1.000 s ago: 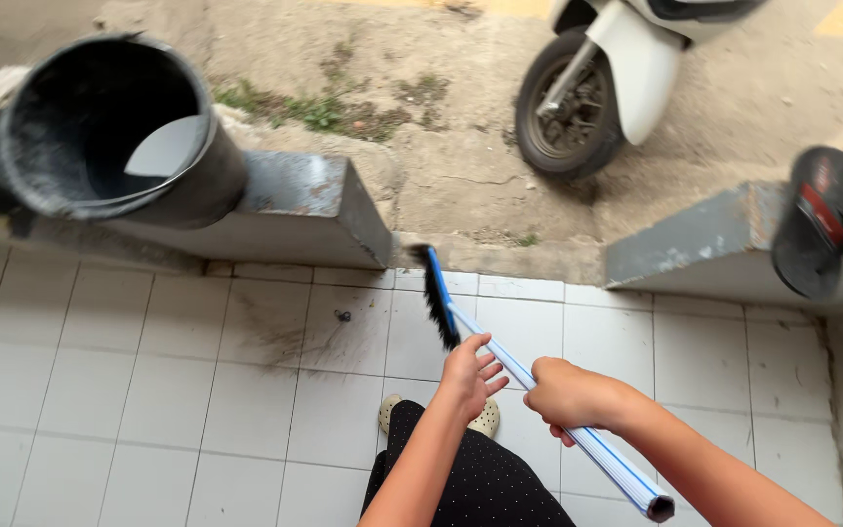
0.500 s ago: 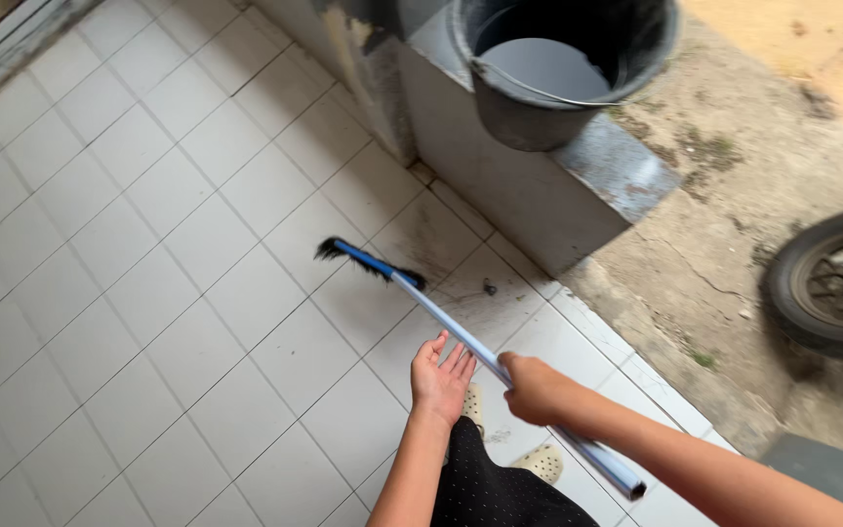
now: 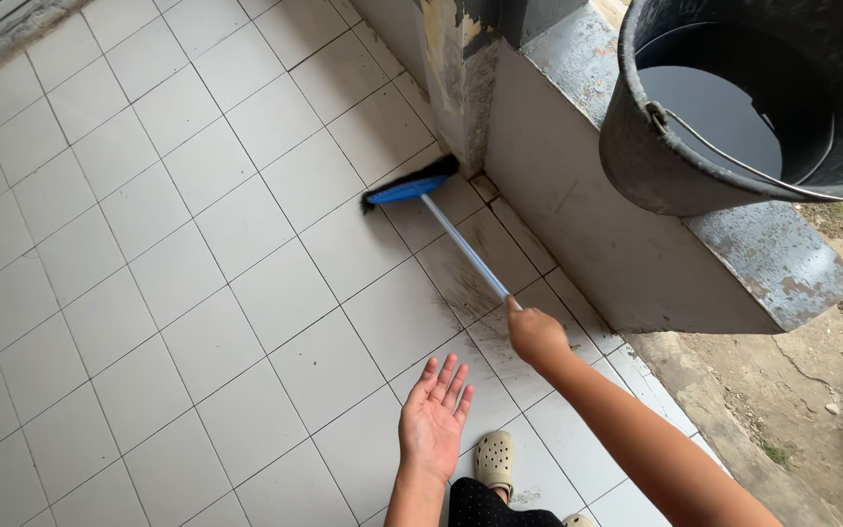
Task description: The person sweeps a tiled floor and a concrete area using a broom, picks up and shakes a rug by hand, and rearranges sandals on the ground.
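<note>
right hand [image 3: 536,335] clenched on silver handle of blue-headed black-bristle broom [image 3: 412,187] | left hand [image 3: 433,420] now released, palm open | brush head pushed from mid-tiles into wall corner beneath dark metal bucket [image 3: 734,107] | white tiled floor [image 3: 148,244]

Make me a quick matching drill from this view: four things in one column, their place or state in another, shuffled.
1. blue-headed broom with a pale metal handle
2. dark round plastic bucket
3. left hand
4. right hand

a. open, palm up, holding nothing
b. standing on the grey ledge
c. closed around the handle's end
d. head on the white floor tiles by the wall corner

Pairs: 1-d, 2-b, 3-a, 4-c
</note>
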